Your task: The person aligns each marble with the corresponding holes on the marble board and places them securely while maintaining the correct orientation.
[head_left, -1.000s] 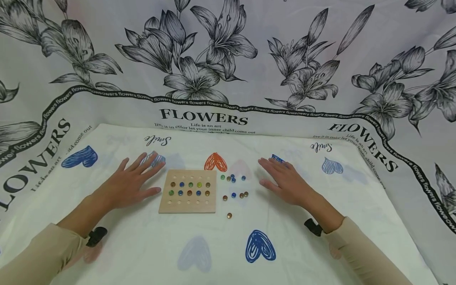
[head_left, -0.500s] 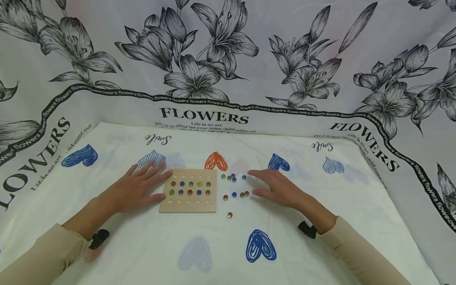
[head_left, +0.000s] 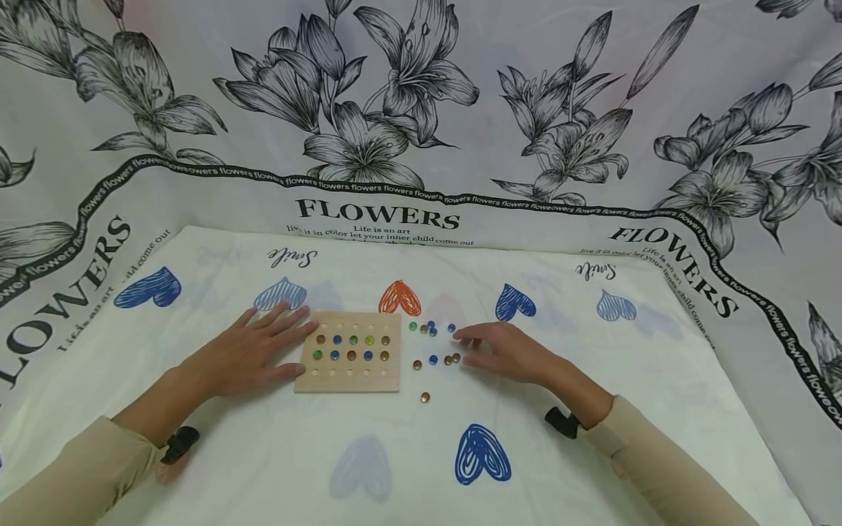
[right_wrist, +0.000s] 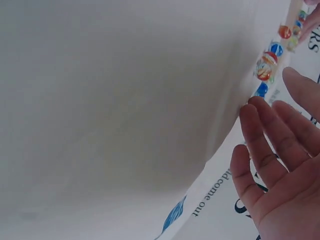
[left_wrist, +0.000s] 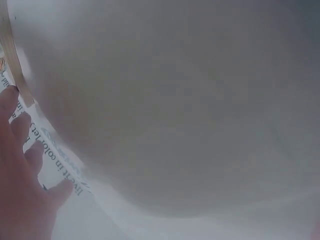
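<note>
Reading left to right, where does each hand lie, and what is at risk? (Student)

Left hand point(head_left: 245, 356): flat and released, gripping nothing, fingertips touching the left edge of the wooden board point(head_left: 347, 380), which lies on the table point(head_left: 395, 467) between the two hands. A push from those fingers would likely slide the board rightward on the cloth and jolt the seated marbles point(head_left: 352, 340) out of their shallow holes. Right hand point(head_left: 509, 352): relaxed, fingers lightly bent, holding nothing, tips just beside the loose marbles point(head_left: 433, 359). A careless brush there could send them rolling, since nothing fences them in on the cloth. The lone marble point(head_left: 425, 397) nearest the person looks likeliest to run toward the table edge. (Tutor)

And the counts? (Student)

Hands, two. Board, one. Seated marbles, ten, in two full rows of five across the middle of the board; the row of holes above and the row below are empty. Loose marbles, ten as far as they can be told apart: five clustered near the board's upper right corner, four in a line nearer the right hand, one alone below. Two in the upper cluster touch or overlap, so that figure may be off by one. (Tutor)
</note>
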Tool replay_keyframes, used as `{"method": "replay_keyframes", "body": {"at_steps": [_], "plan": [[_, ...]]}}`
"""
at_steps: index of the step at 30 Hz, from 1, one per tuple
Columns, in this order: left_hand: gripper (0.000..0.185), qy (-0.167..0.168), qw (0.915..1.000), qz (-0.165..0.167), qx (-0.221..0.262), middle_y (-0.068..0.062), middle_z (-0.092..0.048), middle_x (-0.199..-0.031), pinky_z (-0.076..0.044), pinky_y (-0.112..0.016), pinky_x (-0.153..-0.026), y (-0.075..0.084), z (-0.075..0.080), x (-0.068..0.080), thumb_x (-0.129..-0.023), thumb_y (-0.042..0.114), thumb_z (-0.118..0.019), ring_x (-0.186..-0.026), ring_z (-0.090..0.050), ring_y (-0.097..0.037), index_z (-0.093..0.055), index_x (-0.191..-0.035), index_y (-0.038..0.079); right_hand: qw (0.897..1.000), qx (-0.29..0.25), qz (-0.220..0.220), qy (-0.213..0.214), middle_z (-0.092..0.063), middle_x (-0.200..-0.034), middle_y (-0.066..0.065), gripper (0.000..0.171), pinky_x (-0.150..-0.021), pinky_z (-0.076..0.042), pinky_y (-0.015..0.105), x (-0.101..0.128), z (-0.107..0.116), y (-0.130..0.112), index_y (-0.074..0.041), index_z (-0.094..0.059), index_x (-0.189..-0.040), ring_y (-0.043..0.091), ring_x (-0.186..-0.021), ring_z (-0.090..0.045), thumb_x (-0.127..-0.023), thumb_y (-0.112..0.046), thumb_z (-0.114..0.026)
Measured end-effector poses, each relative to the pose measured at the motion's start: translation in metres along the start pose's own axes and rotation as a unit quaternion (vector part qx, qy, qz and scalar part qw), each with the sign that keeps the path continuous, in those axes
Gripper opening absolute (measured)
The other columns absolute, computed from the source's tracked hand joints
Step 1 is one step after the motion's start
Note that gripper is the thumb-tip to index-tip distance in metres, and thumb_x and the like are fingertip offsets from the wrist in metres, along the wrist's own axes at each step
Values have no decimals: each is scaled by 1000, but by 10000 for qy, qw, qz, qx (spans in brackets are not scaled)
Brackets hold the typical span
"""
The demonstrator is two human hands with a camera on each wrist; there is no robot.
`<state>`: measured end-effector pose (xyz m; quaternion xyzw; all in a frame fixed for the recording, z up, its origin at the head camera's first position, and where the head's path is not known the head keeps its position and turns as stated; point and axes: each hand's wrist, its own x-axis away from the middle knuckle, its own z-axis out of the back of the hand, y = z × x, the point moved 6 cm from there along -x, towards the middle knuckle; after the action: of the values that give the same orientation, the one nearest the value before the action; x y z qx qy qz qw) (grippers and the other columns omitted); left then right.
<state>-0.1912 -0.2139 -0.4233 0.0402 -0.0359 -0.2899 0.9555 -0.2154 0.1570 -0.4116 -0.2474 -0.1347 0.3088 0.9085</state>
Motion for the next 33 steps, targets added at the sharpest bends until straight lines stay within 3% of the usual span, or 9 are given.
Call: {"method": "replay_keyframes", "body": {"at_steps": [12,23,33], "plan": [[75,4,10000,-76,-4,-4,-31,-161,-21,-68,-112,0,-2,0,-97,63,-47,-148,-25,-36,-35,-156,20,9999,-19,42,-150,-72,-105,-9,28,-85,-54,25,-12,-10,-4,-14,-72,-119,6,-91,-61,-91,-15,-73],[77,15,10000,-85,-28,-2,-32,-161,-22,-68,-112,0,-2,0,-95,65,-48,-148,-27,-34,-36,-156,19,9994,291,170,-108,-71,-105,-7,21,-89,-53,33,-14,-11,-6,-15,-74,-111,9,-94,-62,-91,-12,-72],[80,38,10000,-35,-50,-1,-32,-161,-20,-67,-113,-2,-6,0,-93,70,-46,-148,-26,-33,-35,-156,22,9992,357,110,-108,-70,-101,-9,17,-86,-53,30,-14,-13,-8,-19,-75,-107,7,-91,-61,-91,-11,-72]]}}
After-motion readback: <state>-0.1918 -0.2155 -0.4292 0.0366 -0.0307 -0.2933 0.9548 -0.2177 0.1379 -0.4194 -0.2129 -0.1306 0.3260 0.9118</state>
